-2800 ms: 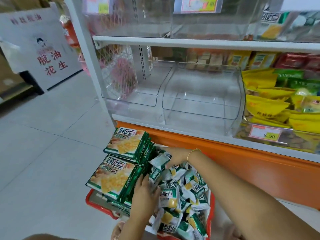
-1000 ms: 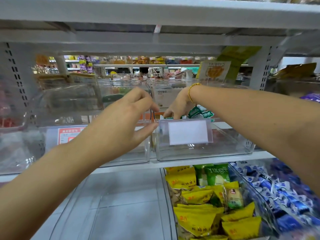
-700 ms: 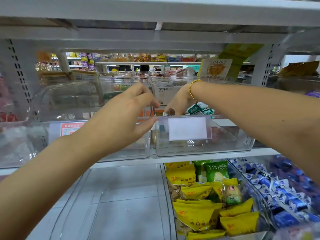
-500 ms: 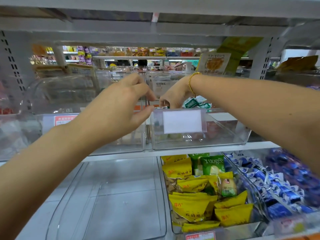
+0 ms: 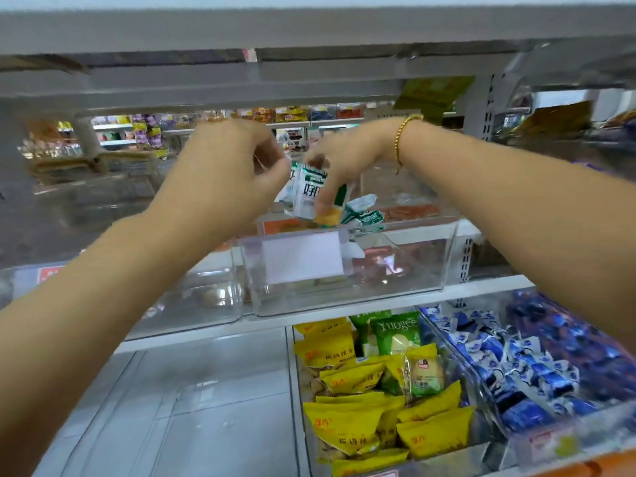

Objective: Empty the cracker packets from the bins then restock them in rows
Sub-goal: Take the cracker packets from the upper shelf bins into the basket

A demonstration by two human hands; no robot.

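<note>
Bins of clear, hard plastic line the shelf [image 5: 206, 330]; the left bin [image 5: 206, 297] looks nearly bare. My left hand [image 5: 230, 177] has its fingers curled and its thumb tip by the top edge of the cracker packets [image 5: 306, 192], but blur keeps me from telling whether it pinches them. My right hand [image 5: 347, 160] grips those packets from above. They are a small bunch of crinkly white-and-green foil pillows held over the near rim of the middle bin [image 5: 395, 270], I judge so both hands can steady them and stand them in a row. A blank label holder [image 5: 303, 256] fronts that bin, and loose packets [image 5: 363, 215] seem to lie toward its far side. Lower right, glossy blue packets [image 5: 516, 373] fill a slanted bin.
</note>
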